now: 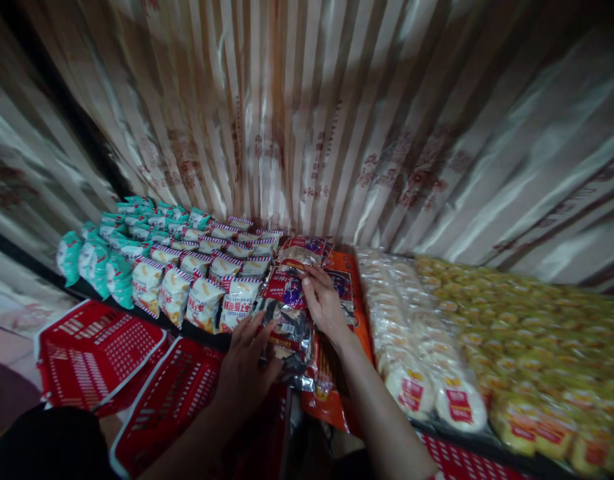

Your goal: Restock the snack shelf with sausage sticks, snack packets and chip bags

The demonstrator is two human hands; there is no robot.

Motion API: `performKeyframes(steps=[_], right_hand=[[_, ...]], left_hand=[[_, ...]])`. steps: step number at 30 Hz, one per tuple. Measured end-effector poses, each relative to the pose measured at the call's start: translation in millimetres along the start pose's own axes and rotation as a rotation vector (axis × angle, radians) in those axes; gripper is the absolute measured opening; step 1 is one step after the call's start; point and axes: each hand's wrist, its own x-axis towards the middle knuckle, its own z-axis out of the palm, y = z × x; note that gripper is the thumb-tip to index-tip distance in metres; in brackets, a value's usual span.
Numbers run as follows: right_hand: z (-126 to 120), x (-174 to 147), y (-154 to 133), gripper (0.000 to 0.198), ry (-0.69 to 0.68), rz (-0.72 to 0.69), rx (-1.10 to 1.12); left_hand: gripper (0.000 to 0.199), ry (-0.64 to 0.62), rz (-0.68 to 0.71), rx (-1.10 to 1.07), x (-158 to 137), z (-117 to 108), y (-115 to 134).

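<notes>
Dark snack packets [287, 327] with purple-and-red labels and clear windows lie in a column in front of me. My left hand [249, 357] is at the near left edge of these packets, its fingers spread and holding nothing that I can see. Farther up the column, my right hand [324, 300] rests on a packet with its fingers stretched out and its thumb apart. Under my right wrist lies a large orange bag [357, 307], partly covered by the arm. White-and-orange snack bags [204, 303] stand in rows just left of the packets.
Teal bags [119, 277] fill the left end of the display. To the right are rows of white round packaged pastries [409, 390] and many yellow wrapped ones [527, 347]. Red baskets [101, 350] hang along the front edge. A striped shiny curtain [307, 120] closes off the back.
</notes>
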Motion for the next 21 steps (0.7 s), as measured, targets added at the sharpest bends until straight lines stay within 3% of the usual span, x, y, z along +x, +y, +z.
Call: performKeyframes(steps=[10, 21], right_hand=[[-3.5, 2.2, -5.3, 0.046, -0.015, -0.024, -0.007], [-7.6, 0.0, -7.4, 0.039, 0.019, -0.044, -0.004]], left_hand=[[0.045, -0.133, -0.012, 0.014, 11.6, -2.9, -11.6], [0.057, -0.100, 0.045, 0.028, 1.8, -1.6, -14.7]])
